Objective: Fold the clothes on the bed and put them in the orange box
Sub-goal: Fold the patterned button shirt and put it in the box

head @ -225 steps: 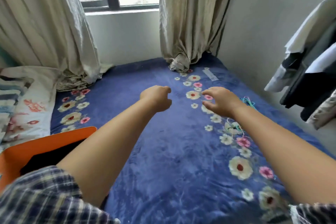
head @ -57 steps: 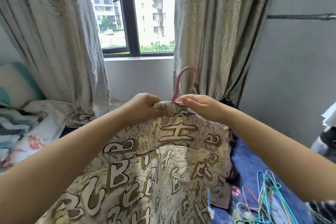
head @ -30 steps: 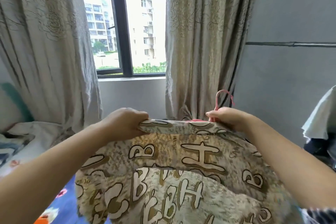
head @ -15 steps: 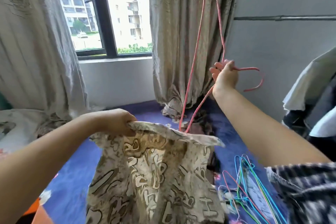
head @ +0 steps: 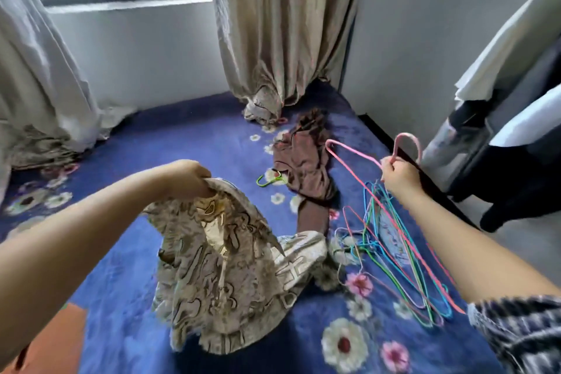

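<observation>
Beige letter-print garment, crumpled, hangs from left hand grip pinching its top edge, long axis vertical, hem pooled on blue floral bed; right of garment, right hand grips pink hanger.

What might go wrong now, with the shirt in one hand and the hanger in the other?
The pink hanger in the right hand may snag the tangled hanger pile beneath it. The patterned shirt, bunched in the left hand, may crease or drag onto the pile.
</observation>
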`<state>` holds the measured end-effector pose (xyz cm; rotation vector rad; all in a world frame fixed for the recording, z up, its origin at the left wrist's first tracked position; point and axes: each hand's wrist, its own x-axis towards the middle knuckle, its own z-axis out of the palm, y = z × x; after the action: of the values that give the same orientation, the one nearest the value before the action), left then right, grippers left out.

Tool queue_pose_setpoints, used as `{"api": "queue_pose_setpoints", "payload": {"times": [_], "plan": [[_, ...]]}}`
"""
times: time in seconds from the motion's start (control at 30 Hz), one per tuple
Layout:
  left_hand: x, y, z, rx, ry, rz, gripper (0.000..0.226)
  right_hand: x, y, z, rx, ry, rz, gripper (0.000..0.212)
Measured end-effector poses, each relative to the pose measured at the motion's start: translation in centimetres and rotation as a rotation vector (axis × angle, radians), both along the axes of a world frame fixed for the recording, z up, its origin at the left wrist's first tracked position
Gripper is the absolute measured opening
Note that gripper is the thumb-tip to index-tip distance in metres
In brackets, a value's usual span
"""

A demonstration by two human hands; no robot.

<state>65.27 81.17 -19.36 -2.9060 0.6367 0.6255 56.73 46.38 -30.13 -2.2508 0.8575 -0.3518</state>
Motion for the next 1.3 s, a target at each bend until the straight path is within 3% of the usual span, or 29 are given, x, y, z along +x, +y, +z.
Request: {"api": "queue_pose_setpoints", "payload": {"times": [0.13,0.2,0.33,0.43,0.5,0.6,0.67,0.73,0.8,0.87,0.97,1.0,1.07,1.17,1.23,1.3], "plan": [[0.6,-1.7,-2.3,-0.065,0.043,0.05,0.027,-1.7,-2.6,-4.4,-0.112,0.17,-0.047,0.039],[0.8,-2.2,-3.3,-0.061,0.102,0.044,0.03,-2.2,-4.4,-6.3,-0.195,0.266,0.041,0.041],[0.7,-2.9,-4.5,-0.069,0.204,0.012,0.033,-3.5,-6.3,-9.5,-0.292,0.794,0.356,0.061],[0.6,-2.3,-4.5,-0.09,0.241,0.012,0.034,-4.0,-4.2,-10.5,-0.294,0.991,0.612,0.035],[0.6,-1.6,-4.1,-0.104,0.25,0.028,0.034,-3.4,-1.8,-9.8,-0.241,1.005,0.709,0.025],[0.4,-0.3,-2.9,-0.208,0.273,0.075,0.032,-1.3,1.9,-8.1,-0.107,0.808,0.741,0.024],[0.2,0.5,-2.0,-0.333,0.29,0.107,0.026,0.2,5.0,-6.1,0.222,0.602,0.704,0.031],[-0.3,1.6,-1.0,-0.441,0.305,0.107,0.012,1.3,9.0,-3.0,0.619,0.436,0.756,0.052],[-0.8,2.5,-0.1,-0.516,0.322,0.096,0.01,2.1,12.4,0.0,0.761,0.393,0.89,0.069],[-1.7,3.5,1.0,-0.586,0.298,0.089,0.017,2.3,15.5,2.1,0.73,0.457,1.043,0.064],[-2.9,5.8,2.5,-0.636,0.211,0.122,0.036,2.1,19.6,2.9,0.379,0.515,1.126,0.009],[-3.2,7.0,3.0,-0.634,0.188,0.14,0.04,2.4,20.6,2.9,0.231,0.469,1.079,0.02],[-3.7,9.6,3.8,-0.589,0.264,0.146,0.042,3.9,21.5,3.1,0.104,0.306,0.922,0.027],[-4.3,12.9,4.7,-0.581,0.533,0.181,0.032,6.2,21.3,5.3,0.126,-0.096,0.746,0.021],[-3.8,14.0,4.7,-0.605,0.482,0.252,0.011,6.4,21.1,8.5,0.15,-0.337,0.773,0.027],[-3.2,14.6,4.8,-0.641,0.275,0.266,0.007,5.9,21.5,11.6,0.342,-0.509,0.869,0.031]]}}
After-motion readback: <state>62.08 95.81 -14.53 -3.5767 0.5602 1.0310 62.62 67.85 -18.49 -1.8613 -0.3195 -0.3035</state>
